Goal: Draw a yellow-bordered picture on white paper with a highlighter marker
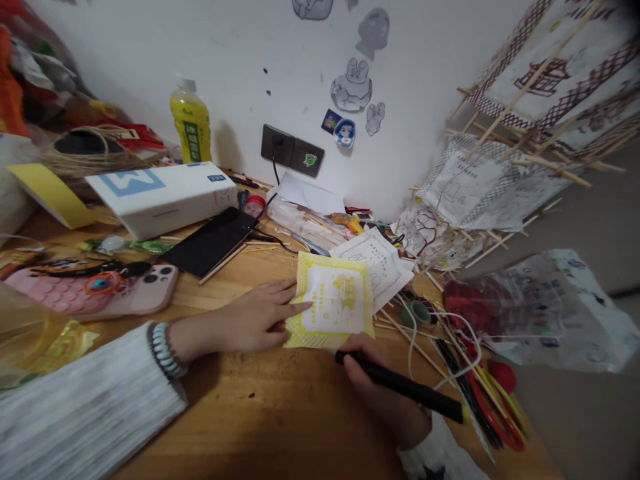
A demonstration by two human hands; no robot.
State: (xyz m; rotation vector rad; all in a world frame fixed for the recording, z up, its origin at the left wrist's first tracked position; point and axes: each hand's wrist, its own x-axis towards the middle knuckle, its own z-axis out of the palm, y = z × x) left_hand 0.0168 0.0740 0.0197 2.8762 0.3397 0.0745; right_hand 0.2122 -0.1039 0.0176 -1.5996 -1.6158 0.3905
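Note:
A square sheet of paper with a yellow patterned border and yellow drawing lies flat on the wooden table. My left hand rests on its left side, fingers stretched out, the index finger on the drawing. Below the sheet's lower right edge, my right hand grips a black marker with a yellow end. The marker's tip end lies close to the paper's bottom edge; whether it touches is hidden. Partly under the sheet's right side lies another paper with black line drawings.
A black phone, a pink phone and a white box lie left, near a drink bottle. Right are thin sticks, a white cable, red-handled scissors, a plastic bag and a stick-and-paper lantern.

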